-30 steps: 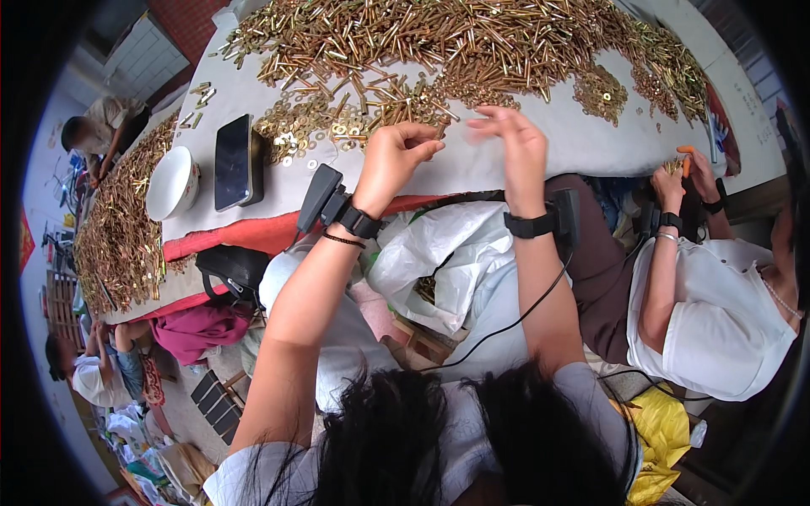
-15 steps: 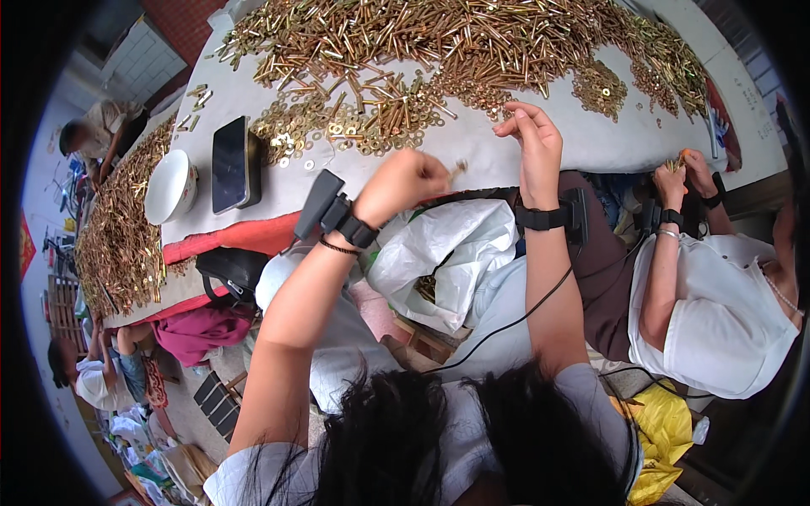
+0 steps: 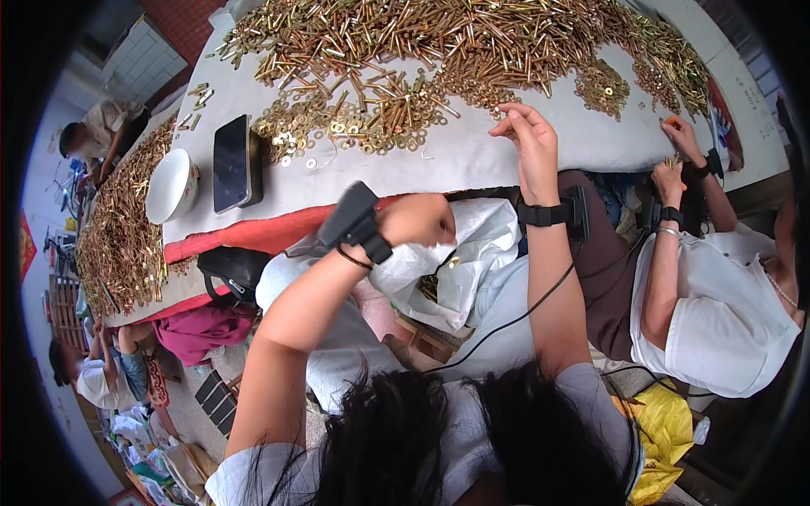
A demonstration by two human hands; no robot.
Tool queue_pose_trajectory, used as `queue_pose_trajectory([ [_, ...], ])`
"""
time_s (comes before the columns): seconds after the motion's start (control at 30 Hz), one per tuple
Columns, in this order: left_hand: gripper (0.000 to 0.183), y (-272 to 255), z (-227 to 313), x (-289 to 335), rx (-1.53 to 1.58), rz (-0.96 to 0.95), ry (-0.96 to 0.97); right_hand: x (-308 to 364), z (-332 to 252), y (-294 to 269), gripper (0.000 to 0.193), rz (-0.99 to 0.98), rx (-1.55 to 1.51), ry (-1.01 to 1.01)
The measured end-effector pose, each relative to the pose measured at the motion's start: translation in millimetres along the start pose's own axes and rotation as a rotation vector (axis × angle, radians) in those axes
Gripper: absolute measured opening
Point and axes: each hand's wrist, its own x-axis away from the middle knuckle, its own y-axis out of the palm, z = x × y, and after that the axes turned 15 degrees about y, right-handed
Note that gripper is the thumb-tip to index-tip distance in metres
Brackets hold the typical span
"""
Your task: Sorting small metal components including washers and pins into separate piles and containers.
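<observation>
My left hand (image 3: 419, 221) hangs over the open mouth of a white plastic bag (image 3: 494, 229) at my lap. Its fingers point down, blurred and partly hidden behind the back of the hand. Just below it, a small brass-coloured piece (image 3: 455, 263) shows against the bag, apart from the hand. My right hand (image 3: 535, 156) is raised at the table's near edge, fingers loosely bent and apart, with nothing visible in them. Beyond its fingertips lie small coppery parts (image 3: 485, 94) and a spread of flat brass washers (image 3: 371, 132). Behind these rises a large heap of brass-coloured metal sleeves (image 3: 405, 38).
A black phone (image 3: 232, 164) and a white bowl (image 3: 171, 187) sit on the cloth-covered table (image 3: 591, 143), left. A co-worker in white (image 3: 717, 312) handles small parts close on my right. A cable (image 3: 506, 325) crosses my lap. Others sit at a second heap (image 3: 122, 228), far left.
My left hand has moved down from above the table edge to over the bag. The small piece at its fingertips is out of them. My right hand has barely moved.
</observation>
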Motion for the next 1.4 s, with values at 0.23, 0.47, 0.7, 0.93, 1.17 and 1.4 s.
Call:
queue_pose_trajectory([
  [0.23,0.017,-93.5,-52.7,-14.9,-0.358,0.95,-0.05,-3.4,-0.7,-4.5,0.016,0.003,-0.005,-0.001],
  [0.47,0.028,-144.2,-113.7,-51.5,-0.753,0.845,-0.242,-2.6,4.2,-1.3,0.015,0.02,-0.009,0.021],
  [0.7,0.031,-156.2,-109.1,-72.0,-0.923,0.595,-0.39,-6.9,2.5,-3.2,0.015,0.017,-0.025,0.002],
  [0.93,0.021,-159.6,-98.6,-50.2,-0.299,0.781,-0.063,-8.3,5.8,-3.7,0.015,0.003,-0.042,0.006],
  [1.17,0.02,-125.7,-74.0,-32.4,-0.806,0.526,0.048,-5.9,7.5,-3.0,0.017,-0.032,-0.016,0.043],
  [1.4,0.022,-120.1,-58.3,-40.2,-0.705,0.537,-0.143,-6.9,11.3,-5.4,0.016,-0.051,-0.024,0.058],
])
